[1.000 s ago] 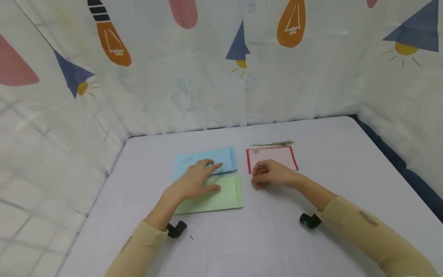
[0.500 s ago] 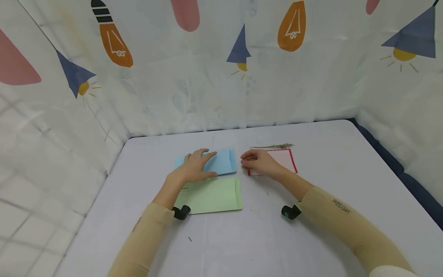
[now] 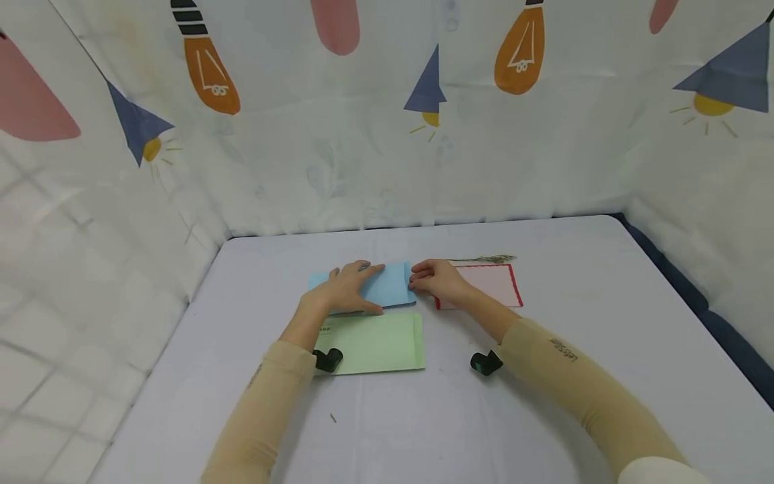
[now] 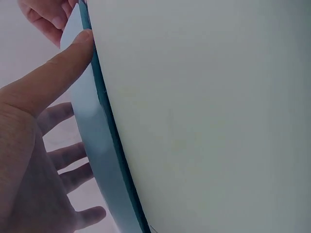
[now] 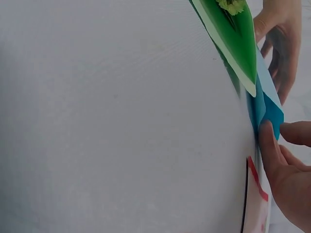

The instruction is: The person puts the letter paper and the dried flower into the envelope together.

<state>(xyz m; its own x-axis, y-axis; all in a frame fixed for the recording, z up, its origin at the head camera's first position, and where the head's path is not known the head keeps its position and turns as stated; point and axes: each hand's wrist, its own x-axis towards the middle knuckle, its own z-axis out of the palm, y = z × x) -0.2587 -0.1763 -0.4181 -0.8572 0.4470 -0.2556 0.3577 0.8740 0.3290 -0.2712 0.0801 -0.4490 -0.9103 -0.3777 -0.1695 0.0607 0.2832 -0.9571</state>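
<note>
A light blue envelope [image 3: 392,285] lies on the table under my left hand [image 3: 346,289]. The fingers of that hand are spread, and its thumb touches the envelope's near edge in the left wrist view. My right hand [image 3: 440,279] pinches the right end of the blue envelope, where the right wrist view shows its mouth [image 5: 275,121] parted between thumb and fingers. Nearer to me lies a light green envelope [image 3: 377,344]. Something yellow-green, like a dried flower [image 5: 232,6], shows inside its opening in the right wrist view.
A red-bordered pale pink card [image 3: 492,282] lies partly beneath my right forearm. Beyond it rests a dried sprig [image 3: 492,259]. A small stem bit [image 3: 333,418] is on the white tabletop [image 3: 387,430]. Printed curtains [image 3: 290,148] enclose the table's back and sides.
My right hand has moved left and away from me, from the pink card to the blue envelope's end. My left hand has shifted forward, off the green envelope onto the blue one.
</note>
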